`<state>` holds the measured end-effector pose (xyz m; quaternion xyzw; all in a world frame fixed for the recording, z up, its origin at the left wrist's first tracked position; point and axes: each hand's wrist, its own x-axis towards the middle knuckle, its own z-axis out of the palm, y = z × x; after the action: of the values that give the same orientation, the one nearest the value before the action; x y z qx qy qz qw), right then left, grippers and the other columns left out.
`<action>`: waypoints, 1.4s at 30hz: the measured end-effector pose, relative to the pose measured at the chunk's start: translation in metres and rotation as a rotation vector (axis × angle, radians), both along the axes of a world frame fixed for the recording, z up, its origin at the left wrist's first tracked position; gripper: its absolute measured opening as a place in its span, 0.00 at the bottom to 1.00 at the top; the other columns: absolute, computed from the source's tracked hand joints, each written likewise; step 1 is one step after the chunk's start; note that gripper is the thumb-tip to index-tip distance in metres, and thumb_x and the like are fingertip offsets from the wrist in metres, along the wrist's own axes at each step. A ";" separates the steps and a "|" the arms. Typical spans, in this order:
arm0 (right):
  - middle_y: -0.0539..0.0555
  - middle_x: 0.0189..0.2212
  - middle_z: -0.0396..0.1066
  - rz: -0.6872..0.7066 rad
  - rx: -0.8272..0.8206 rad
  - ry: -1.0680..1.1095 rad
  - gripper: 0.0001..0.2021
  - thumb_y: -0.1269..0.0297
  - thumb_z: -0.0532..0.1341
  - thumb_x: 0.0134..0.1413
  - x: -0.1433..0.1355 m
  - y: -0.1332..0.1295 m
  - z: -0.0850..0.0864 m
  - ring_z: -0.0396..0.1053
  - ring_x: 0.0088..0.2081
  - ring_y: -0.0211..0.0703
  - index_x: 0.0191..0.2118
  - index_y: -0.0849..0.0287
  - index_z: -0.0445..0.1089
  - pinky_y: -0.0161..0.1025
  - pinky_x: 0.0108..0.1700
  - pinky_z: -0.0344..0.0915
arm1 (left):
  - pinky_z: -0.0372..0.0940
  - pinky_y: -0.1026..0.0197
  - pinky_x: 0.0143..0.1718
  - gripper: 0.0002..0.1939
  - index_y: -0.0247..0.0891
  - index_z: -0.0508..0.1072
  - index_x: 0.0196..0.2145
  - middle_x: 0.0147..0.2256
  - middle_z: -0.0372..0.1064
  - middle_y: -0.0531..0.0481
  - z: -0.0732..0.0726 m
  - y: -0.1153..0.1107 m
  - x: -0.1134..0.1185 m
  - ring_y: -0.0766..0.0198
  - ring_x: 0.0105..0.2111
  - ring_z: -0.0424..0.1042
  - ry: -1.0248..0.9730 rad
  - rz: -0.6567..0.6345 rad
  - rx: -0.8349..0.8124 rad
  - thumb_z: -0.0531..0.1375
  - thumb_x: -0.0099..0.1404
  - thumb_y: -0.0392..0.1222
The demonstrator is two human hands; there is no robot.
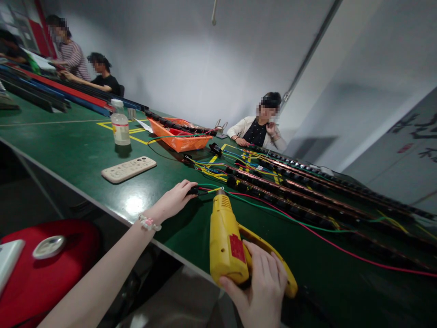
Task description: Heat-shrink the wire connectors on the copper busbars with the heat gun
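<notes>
My right hand (261,278) is wrapped round the handle end of a yellow heat gun (223,237), whose nozzle points away from me. Just past the nozzle tip lies a ring terminal (222,188) on a yellow-green wire. My left hand (177,198), with a beaded bracelet (149,223) at the wrist, has its fingers closed on a black connector (194,190). Green, red and yellow-green wires run out of that connector toward the nozzle. A long green wire (283,212) and a red wire (327,240) trail off to the right.
Long black-and-copper bars (307,193) with wire bundles cover the table's right side. An orange basket (180,143), a bottle (120,125) and a phone (129,170) stand or lie farther left. Across the table sits a person (257,130); others work at the far left. A red stool (68,255) is beside me.
</notes>
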<state>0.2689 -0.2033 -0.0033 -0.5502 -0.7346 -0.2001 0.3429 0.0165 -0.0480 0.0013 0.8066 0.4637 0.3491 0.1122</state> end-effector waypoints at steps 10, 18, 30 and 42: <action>0.59 0.42 0.68 0.010 -0.016 -0.021 0.37 0.32 0.54 0.43 0.002 0.000 0.002 0.64 0.42 0.52 0.47 0.62 0.62 0.51 0.49 0.52 | 0.62 0.54 0.50 0.19 0.38 0.61 0.54 0.48 0.62 0.43 0.004 0.014 -0.004 0.57 0.48 0.66 0.054 -0.045 0.001 0.49 0.66 0.41; 0.58 0.40 0.69 0.030 0.008 0.009 0.38 0.30 0.51 0.43 -0.012 -0.005 0.004 0.65 0.42 0.51 0.47 0.62 0.63 0.53 0.51 0.51 | 0.63 0.56 0.50 0.19 0.37 0.62 0.53 0.47 0.62 0.44 0.009 0.040 -0.007 0.59 0.46 0.66 0.102 -0.120 -0.028 0.48 0.64 0.37; 0.58 0.41 0.70 0.065 -0.002 0.062 0.41 0.27 0.50 0.39 -0.039 -0.004 0.003 0.66 0.42 0.51 0.47 0.61 0.62 0.53 0.54 0.49 | 0.60 0.56 0.55 0.19 0.38 0.61 0.52 0.48 0.61 0.45 0.004 0.041 -0.006 0.62 0.49 0.63 0.027 -0.153 0.007 0.47 0.64 0.34; 0.57 0.42 0.69 0.055 0.011 0.006 0.38 0.31 0.53 0.42 -0.001 -0.002 -0.002 0.65 0.45 0.51 0.49 0.61 0.62 0.54 0.55 0.50 | 0.57 0.55 0.57 0.19 0.38 0.61 0.53 0.49 0.60 0.45 -0.003 0.047 -0.012 0.61 0.51 0.62 0.002 -0.183 0.012 0.47 0.65 0.35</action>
<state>0.2675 -0.2052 -0.0049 -0.5283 -0.7474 -0.1930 0.3536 0.0040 -0.0012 -0.0022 0.8466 0.3859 0.3395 0.1383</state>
